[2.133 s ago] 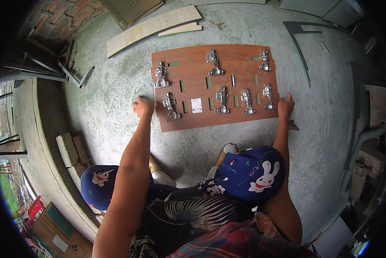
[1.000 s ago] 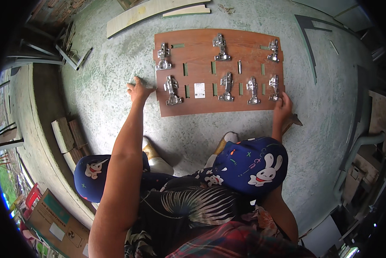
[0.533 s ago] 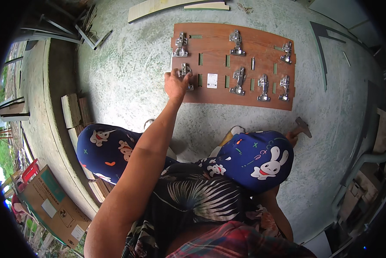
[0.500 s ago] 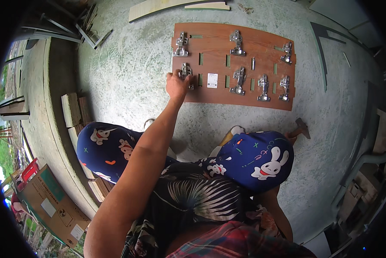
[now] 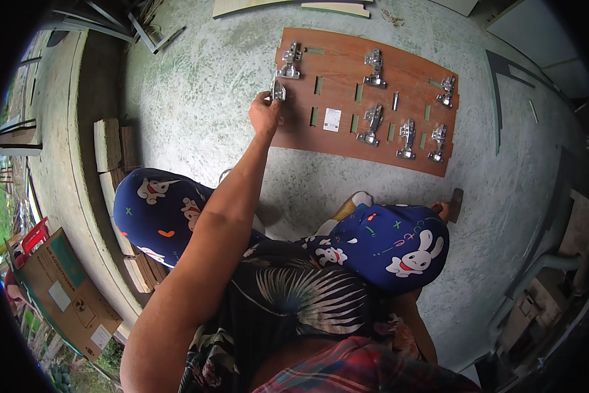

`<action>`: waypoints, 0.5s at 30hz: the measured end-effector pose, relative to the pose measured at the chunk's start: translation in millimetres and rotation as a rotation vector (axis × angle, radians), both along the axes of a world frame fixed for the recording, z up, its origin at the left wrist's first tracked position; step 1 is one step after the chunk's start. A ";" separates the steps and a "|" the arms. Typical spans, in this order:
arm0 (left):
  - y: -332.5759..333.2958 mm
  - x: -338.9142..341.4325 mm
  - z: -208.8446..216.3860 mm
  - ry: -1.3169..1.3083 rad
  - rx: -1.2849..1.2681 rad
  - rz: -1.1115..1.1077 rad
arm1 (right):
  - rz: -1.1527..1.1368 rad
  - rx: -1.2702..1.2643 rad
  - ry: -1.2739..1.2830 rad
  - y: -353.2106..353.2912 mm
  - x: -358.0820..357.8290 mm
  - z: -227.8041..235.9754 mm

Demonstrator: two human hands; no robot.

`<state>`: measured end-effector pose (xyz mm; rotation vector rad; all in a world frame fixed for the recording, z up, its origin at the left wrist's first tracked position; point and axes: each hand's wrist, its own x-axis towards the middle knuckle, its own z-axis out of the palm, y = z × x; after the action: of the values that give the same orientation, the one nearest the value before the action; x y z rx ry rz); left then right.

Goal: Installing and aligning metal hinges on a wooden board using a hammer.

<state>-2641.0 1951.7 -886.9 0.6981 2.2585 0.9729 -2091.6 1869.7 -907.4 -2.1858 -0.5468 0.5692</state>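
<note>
My left hand is closed on a metal cabinet hinge, pinched at the left edge of a reddish-brown wooden board. Whether this hinge touches the board, I cannot tell. More silver hinges lie on the board: one just beyond my left hand, another at the far middle, and several towards the right. A small metal pin-like piece and a white label are also on it. Beside my right knee, my right hand, mostly hidden, grips a hammer whose head shows.
The board has rectangular slots and lies on a mottled concrete floor. Pale planks lie beyond it. Bricks or blocks line a ledge at left, near a cardboard box. A dark metal frame lies at right.
My left hand has shifted the hinge leftward and away from me, to the board's left edge. The hammer head has turned beside my right knee. The whole view has shifted slightly.
</note>
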 end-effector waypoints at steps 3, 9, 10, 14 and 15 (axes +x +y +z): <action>1.4 7.7 9.7 0.054 0.021 -0.003 | -0.029 0.060 0.080 4.5 -16.4 6.8; -19.0 23.1 2.5 0.171 0.040 -0.157 | 0.028 0.192 0.086 16.2 -95.6 52.8; -17.0 37.5 6.4 0.135 0.059 -0.213 | 0.020 0.196 0.074 17.4 -90.7 55.5; -12.7 81.2 9.4 0.127 -0.023 -0.336 | 0.445 0.222 -0.554 38.4 -73.8 59.1; -14.9 88.4 5.4 0.116 -0.019 -0.339 | 0.553 0.206 -0.381 45.7 -71.8 58.7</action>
<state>-2552.6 1936.9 -881.5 1.1114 2.1467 0.7619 -2163.4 1915.4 -848.6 -1.9443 -1.3750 0.3506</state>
